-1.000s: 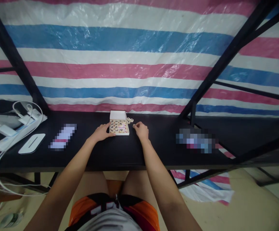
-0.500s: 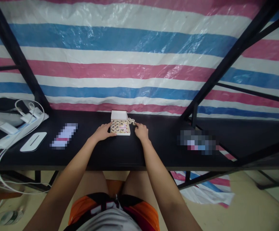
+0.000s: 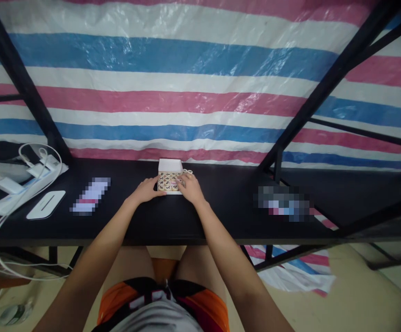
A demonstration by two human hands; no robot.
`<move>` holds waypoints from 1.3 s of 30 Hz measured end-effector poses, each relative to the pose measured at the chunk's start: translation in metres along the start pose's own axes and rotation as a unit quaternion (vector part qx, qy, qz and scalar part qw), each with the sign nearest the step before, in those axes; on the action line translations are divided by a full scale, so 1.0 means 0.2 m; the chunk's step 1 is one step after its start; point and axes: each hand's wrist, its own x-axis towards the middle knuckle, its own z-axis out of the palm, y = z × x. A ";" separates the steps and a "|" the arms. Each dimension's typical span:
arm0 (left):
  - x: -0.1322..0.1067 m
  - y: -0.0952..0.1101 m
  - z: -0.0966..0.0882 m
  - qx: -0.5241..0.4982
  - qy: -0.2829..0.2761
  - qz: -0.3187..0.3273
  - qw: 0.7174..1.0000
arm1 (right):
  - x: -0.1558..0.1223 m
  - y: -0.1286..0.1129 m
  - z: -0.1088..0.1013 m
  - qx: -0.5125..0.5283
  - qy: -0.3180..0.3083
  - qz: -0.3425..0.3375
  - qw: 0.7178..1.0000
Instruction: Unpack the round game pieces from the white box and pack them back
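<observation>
A small white cardboard box (image 3: 170, 192) stands on the black desk with its lid (image 3: 170, 165) raised at the back. Round Chinese chess pieces (image 3: 166, 181) with dark characters lie in rows inside. My left hand (image 3: 147, 190) grips the box's left side, thumb along the front edge. Over the box's right part is my right hand (image 3: 191, 189), its fingertips pinched round a Chinese chess piece (image 3: 180, 180) that is partly hidden. Just behind that hand, loose pieces (image 3: 187, 171) rest on the desk.
On the left are a phone (image 3: 91, 196), blurred out, a white flat device (image 3: 46, 204) and a power strip (image 3: 31, 186) with tangled white cables. A pixelated object (image 3: 285, 203) lies to the right. Black frame posts and a striped plastic sheet (image 3: 173, 101) close off the back.
My right hand has moved left from the loose pieces to over the box, carrying a piece. My left hand stays on the box's left side.
</observation>
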 end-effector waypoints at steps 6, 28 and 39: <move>0.01 -0.02 0.01 0.002 0.007 0.013 1.000 | -0.01 -0.03 0.03 0.031 -0.045 -0.040 0.998; 0.01 -0.03 0.02 -0.010 0.007 0.004 1.000 | -0.01 0.04 -0.06 0.180 0.022 0.026 0.983; 0.01 -0.03 0.01 -0.004 -0.004 -0.004 1.000 | -0.03 0.14 -0.09 -0.096 -0.018 0.274 0.957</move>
